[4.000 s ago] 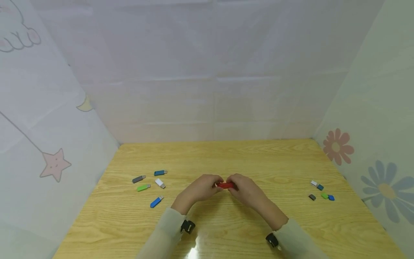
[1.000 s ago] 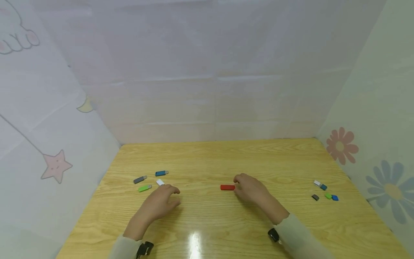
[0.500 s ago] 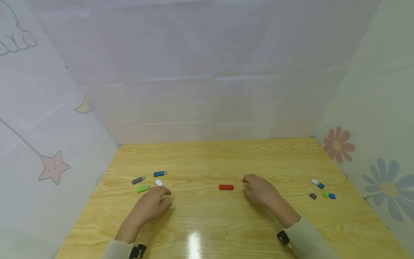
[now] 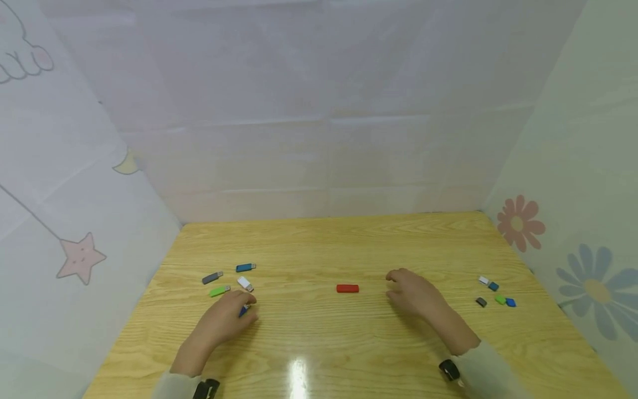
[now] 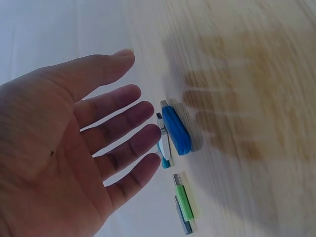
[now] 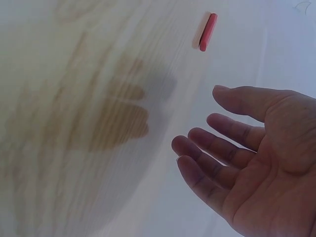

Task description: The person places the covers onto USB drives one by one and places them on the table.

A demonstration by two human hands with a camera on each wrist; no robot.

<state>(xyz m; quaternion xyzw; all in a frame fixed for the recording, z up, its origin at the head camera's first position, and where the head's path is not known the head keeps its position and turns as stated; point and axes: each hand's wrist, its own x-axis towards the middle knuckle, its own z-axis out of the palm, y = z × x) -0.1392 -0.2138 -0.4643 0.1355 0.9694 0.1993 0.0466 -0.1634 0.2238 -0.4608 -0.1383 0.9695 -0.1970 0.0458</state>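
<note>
My left hand (image 4: 222,318) hovers over the bright blue USB stick (image 4: 243,311), partly covering it in the head view. In the left wrist view its fingers are spread and relaxed, with the blue stick (image 5: 177,131) lying on the wood just beyond the fingertips. A red USB stick (image 4: 347,288) lies in mid-table, its cap on and no metal plug showing. To the right of it my right hand (image 4: 417,296) hangs above the table with relaxed fingers, holding nothing; the red stick (image 6: 208,32) shows ahead of its thumb in the right wrist view.
Uncapped USB sticks lie at the left: dark blue (image 4: 244,267), grey (image 4: 211,278), green (image 4: 219,291) and white (image 4: 245,284). Small loose caps, including a white one (image 4: 484,280) and a grey one (image 4: 480,302), lie at the right. Cloth walls enclose the wooden table (image 4: 319,244).
Both hands held the red stick together earlier; now it lies on the table. My left hand has moved left to the blue stick, and my right hand has let go and drawn back rightward.
</note>
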